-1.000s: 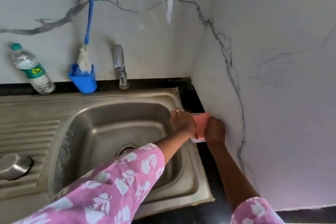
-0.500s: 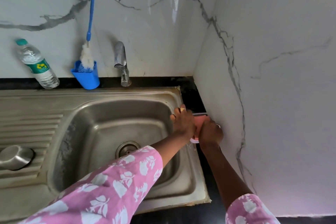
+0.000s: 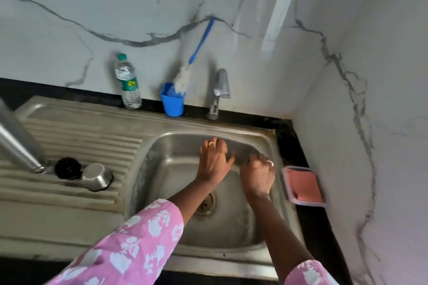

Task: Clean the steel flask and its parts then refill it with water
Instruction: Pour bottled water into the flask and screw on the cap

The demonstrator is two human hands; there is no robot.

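Note:
The steel flask body [image 3: 16,143] slants over the drainboard at the far left, partly cut off by the frame edge. Beside its lower end sit a black stopper [image 3: 67,168] and the steel cap cup [image 3: 97,176], lying on its side. My left hand [image 3: 214,161] hovers over the sink basin [image 3: 231,227] with fingers spread, holding nothing. My right hand [image 3: 258,174] is just to its right over the basin, fingers curled inward; nothing shows inside it. A pink soap bar in a clear box [image 3: 303,186] rests on the counter to the right of the sink.
A tap [image 3: 220,90] stands behind the basin. A blue cup with a bottle brush [image 3: 172,100] and a plastic water bottle [image 3: 128,82] stand against the back wall. The drain [image 3: 205,203] lies below my left forearm. A marble wall closes the right side.
Both hands left the pink soap box and moved left over the basin. The view swung left, bringing the flask body, stopper and cap into sight.

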